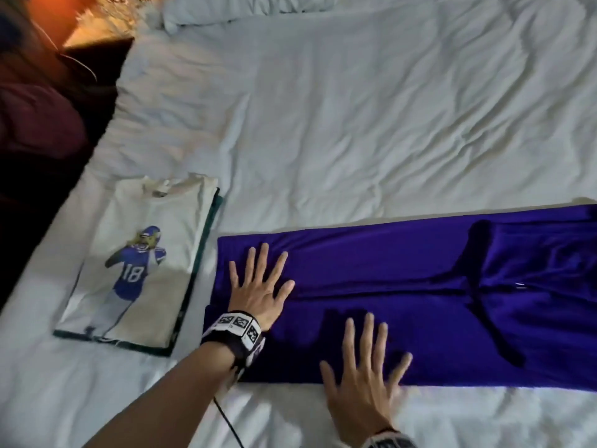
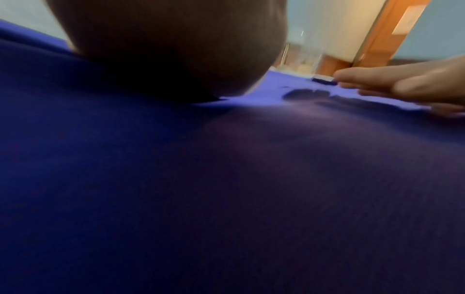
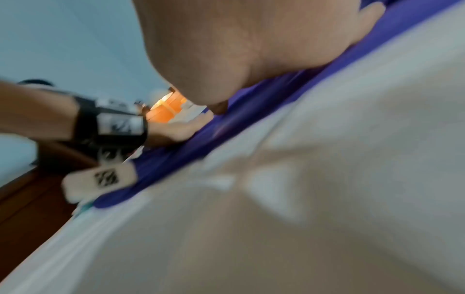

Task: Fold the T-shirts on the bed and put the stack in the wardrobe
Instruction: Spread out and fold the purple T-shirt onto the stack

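Note:
A purple T-shirt (image 1: 403,286) lies across the bed as a long strip, its sides folded inward. My left hand (image 1: 261,282) presses flat on its left end, fingers spread and straight. My right hand (image 1: 365,360) lies flat on the near edge of the same shirt, fingers spread. To the left sits a folded stack (image 1: 135,270), a white T-shirt with a football player print on top and a dark green one under it. In the left wrist view the purple T-shirt (image 2: 226,189) fills the frame and the right hand's fingers (image 2: 402,83) touch it. The right wrist view shows my palm (image 3: 251,49) on the purple T-shirt (image 3: 191,147).
The bed (image 1: 355,108) is covered with a rumpled white sheet, a pillow (image 1: 258,8) at its far end. A dark nightstand (image 1: 97,66) and dark floor lie beyond the left edge. A cable (image 1: 226,421) hangs from my left wrist band.

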Action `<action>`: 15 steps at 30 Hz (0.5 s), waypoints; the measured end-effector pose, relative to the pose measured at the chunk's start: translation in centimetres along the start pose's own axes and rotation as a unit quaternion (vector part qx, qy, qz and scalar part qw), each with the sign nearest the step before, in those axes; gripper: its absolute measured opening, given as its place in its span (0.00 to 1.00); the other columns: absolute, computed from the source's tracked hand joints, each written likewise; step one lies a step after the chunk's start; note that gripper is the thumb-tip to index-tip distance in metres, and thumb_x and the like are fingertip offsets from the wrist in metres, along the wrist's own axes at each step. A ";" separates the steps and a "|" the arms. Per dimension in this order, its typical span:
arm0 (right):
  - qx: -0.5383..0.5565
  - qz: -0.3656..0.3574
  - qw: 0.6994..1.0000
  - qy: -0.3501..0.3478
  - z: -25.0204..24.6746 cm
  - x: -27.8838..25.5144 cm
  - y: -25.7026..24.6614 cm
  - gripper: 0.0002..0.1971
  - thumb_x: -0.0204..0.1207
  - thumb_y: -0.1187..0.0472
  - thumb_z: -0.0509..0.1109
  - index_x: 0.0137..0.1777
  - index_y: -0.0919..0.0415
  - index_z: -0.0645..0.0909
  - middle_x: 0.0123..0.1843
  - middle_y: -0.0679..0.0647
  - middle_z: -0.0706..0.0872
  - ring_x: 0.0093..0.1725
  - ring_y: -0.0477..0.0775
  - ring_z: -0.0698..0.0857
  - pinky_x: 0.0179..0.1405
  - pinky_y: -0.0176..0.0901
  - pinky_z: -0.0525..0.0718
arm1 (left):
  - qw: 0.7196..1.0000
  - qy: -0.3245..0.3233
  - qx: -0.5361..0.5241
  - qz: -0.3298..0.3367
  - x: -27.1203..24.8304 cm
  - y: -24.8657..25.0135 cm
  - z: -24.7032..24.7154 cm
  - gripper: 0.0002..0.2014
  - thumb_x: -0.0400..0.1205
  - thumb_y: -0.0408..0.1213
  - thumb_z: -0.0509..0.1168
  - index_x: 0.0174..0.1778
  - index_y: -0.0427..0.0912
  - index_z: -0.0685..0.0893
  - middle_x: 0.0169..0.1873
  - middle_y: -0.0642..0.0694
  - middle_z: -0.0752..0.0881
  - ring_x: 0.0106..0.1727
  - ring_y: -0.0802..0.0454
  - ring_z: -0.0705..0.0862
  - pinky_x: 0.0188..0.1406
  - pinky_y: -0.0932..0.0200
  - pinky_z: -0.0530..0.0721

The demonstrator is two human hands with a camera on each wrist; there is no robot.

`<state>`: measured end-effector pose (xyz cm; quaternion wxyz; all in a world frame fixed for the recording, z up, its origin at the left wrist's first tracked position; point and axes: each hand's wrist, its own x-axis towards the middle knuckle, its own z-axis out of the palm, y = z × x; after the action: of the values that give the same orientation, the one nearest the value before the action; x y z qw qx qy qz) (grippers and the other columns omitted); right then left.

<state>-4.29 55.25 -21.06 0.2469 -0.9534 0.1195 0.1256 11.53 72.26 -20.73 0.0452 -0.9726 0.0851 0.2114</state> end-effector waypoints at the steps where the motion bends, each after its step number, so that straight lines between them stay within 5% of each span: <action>1: -0.004 -0.029 0.999 -0.016 1.7 -0.7 -2.5 0.45 0.62 0.33 0.59 0.78 0.58 0.73 0.83 0.61 0.65 0.81 0.62 0.65 0.72 0.83 0.55 | 1.000 0.007 -0.001 -0.019 0.1 -2.4 -0.4 0.37 0.74 0.66 0.21 0.82 0.63 0.32 0.83 0.50 0.30 0.84 0.47 0.31 0.79 0.31 0.34; 3: -0.012 -0.118 0.992 -0.029 4.1 -1.7 -6.8 0.47 0.58 0.31 0.62 0.75 0.58 0.76 0.80 0.62 0.70 0.80 0.60 0.67 0.73 0.79 0.55 | 0.997 0.065 -0.021 -0.032 0.6 -6.0 -1.5 0.36 0.82 0.60 0.33 0.86 0.51 0.51 0.86 0.47 0.47 0.86 0.47 0.43 0.80 0.32 0.42; 6: -0.007 -0.236 0.971 -0.038 6.5 -1.4 -11.5 0.43 0.49 0.38 0.66 0.68 0.52 0.82 0.79 0.59 0.72 0.78 0.61 0.69 0.71 0.71 0.61 | 0.989 0.137 -0.049 0.021 2.7 -9.3 -3.3 0.20 0.83 0.36 0.58 0.73 0.44 0.73 0.80 0.44 0.67 0.83 0.44 0.61 0.79 0.37 0.57; 9: 0.026 -0.233 0.972 -0.031 7.0 0.4 -13.8 0.30 0.45 0.44 0.71 0.52 0.47 0.86 0.61 0.50 0.82 0.55 0.57 0.77 0.54 0.54 0.74 | 0.988 0.109 -0.070 0.082 4.4 -9.8 -4.9 0.16 0.80 0.31 0.61 0.63 0.45 0.72 0.62 0.45 0.80 0.63 0.41 0.79 0.61 0.46 0.76; 12: 0.080 -0.209 0.974 0.023 6.9 2.0 -14.0 0.13 0.56 0.50 0.65 0.41 0.46 0.85 0.42 0.44 0.82 0.40 0.51 0.80 0.31 0.40 0.81 | 0.995 0.042 -0.027 0.082 5.1 -8.7 -6.4 0.14 0.80 0.35 0.61 0.60 0.50 0.69 0.41 0.50 0.82 0.45 0.43 0.81 0.50 0.48 0.78; 15: 0.257 -0.135 0.955 0.059 5.6 2.1 -12.2 0.12 0.63 0.60 0.61 0.43 0.50 0.84 0.39 0.44 0.84 0.37 0.48 0.82 0.32 0.39 0.79 | 0.987 -0.057 -0.141 0.049 5.7 -7.0 -8.4 0.12 0.79 0.37 0.62 0.57 0.52 0.74 0.32 0.48 0.82 0.29 0.47 0.78 0.32 0.57 0.77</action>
<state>0.25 68.08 -21.01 0.4904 -0.8709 0.0321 -0.0003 21.36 77.23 -15.15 -0.0985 -0.9503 0.0989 0.2783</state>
